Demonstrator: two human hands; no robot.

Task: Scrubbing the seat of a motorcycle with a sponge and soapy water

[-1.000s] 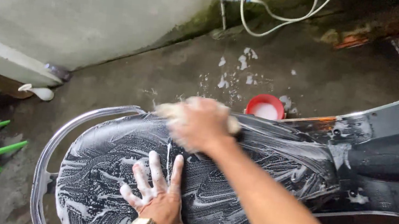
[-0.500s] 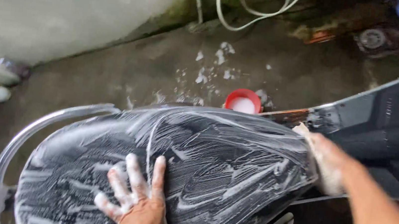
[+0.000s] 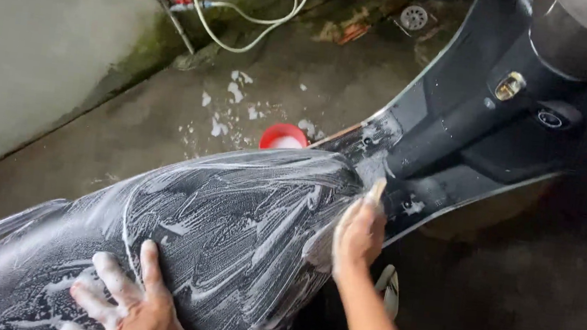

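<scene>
Head view: a soapy black scooter seat (image 3: 229, 216) is seen across the lower left and centre of the frame. The left hand (image 3: 137, 309) is pressed flat on it, fingers spread, nothing gripped. The right hand (image 3: 358, 231) is closed around a sudsy sponge (image 3: 376, 191) at the seat's front edge, centre frame.

Black seat (image 3: 229, 216) streaked white with foam; red bowl (image 3: 283, 137); white hose (image 3: 251, 16).
</scene>
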